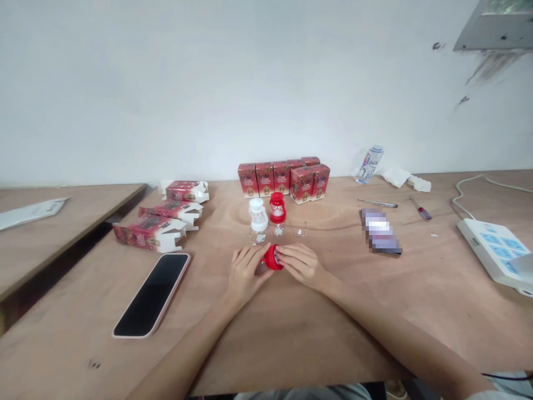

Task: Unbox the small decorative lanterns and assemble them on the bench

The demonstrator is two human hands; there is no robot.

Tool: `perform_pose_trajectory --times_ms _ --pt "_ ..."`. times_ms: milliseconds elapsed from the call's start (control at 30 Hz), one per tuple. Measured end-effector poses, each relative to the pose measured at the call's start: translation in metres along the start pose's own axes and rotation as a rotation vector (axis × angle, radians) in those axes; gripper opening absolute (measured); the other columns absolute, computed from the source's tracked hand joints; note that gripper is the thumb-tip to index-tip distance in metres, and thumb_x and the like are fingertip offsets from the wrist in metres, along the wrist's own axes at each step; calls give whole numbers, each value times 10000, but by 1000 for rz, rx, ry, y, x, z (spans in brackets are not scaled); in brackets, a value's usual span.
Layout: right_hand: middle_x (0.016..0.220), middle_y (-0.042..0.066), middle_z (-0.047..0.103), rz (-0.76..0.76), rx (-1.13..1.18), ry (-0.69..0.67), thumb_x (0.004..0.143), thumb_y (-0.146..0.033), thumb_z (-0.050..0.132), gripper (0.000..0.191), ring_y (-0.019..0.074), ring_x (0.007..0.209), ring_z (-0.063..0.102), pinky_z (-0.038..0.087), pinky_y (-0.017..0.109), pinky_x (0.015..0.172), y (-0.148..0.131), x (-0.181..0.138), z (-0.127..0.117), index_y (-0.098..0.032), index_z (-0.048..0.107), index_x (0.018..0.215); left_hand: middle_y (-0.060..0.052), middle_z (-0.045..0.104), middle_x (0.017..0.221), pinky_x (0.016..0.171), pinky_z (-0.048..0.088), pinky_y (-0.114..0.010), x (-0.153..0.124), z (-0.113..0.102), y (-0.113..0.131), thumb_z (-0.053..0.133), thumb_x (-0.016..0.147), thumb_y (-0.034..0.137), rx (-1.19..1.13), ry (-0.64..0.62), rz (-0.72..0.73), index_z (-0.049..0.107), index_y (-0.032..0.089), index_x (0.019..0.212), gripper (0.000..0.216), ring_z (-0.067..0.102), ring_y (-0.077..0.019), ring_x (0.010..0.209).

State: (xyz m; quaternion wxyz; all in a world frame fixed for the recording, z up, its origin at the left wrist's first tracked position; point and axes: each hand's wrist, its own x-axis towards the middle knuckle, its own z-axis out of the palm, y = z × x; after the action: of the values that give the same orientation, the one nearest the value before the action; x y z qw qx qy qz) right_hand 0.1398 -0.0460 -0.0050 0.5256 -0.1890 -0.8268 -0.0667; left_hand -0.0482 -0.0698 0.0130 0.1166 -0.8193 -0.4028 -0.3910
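A small red toy lantern (272, 258) lies on its side between my hands, low over the table. My left hand (242, 276) is closed around its clear body. At the red base end, the fingers of my right hand (303, 263) are bunched together and pressed against it; anything small under those fingertips is hidden. Just beyond stand a white lantern (259, 216) and another red lantern (277, 209), both upright. Bent wire handles (300, 229) and small white pieces (260, 238) lie in front of them.
Several red printed boxes (281, 176) stand by the wall. Opened boxes (150, 232) lie at left, near a black-screened phone (152, 294). To the right are a second phone (380, 230), tweezers (378, 204), a screwdriver (422, 211), a bottle (370, 164) and a power strip (495, 250).
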Motion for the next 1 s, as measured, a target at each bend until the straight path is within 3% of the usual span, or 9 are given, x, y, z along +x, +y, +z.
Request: perform_pose_trajectory --times_ms 233,500,667,833,1000 --pt "944 141 710 -54 -53 5 781 -52 579 185 184 899 673 585 283 758 -5 -2 2 -125 609 949 -45 700 860 647 352 -286 -1 0 3 606 798 268 6 0 -8 569 155 1087 312 595 -170 736" --pt "809 72 719 71 63 73 792 -70 569 149 138 740 682 574 248 654 -3 0 2 -177 603 890 -45 705 884 675 349 -290 1 1 -3 609 797 264 13 -2 4 569 164 1080 303 614 -166 756" --pt "799 54 710 180 -106 30 826 -122 539 92 133 742 667 543 253 671 26 -10 -10 -185 606 825 -54 699 888 674 348 -297 0 2 -9 634 779 297 66 10 -56 576 163 1077 332 607 -176 746" --pt "679 70 668 316 -387 -89 873 -174 457 217 180 652 632 495 300 595 71 -17 -16 -175 598 708 -53 700 907 692 356 -304 1 2 -8 628 777 274 58 -11 -54 585 173 1082 325 613 -184 789" --pt "685 75 667 315 -404 -143 883 -207 472 223 203 688 614 480 323 619 74 -15 -17 -172 608 710 -67 692 977 706 368 -310 0 1 -6 621 785 295 35 -56 -63 574 192 1124 357 610 -200 850"
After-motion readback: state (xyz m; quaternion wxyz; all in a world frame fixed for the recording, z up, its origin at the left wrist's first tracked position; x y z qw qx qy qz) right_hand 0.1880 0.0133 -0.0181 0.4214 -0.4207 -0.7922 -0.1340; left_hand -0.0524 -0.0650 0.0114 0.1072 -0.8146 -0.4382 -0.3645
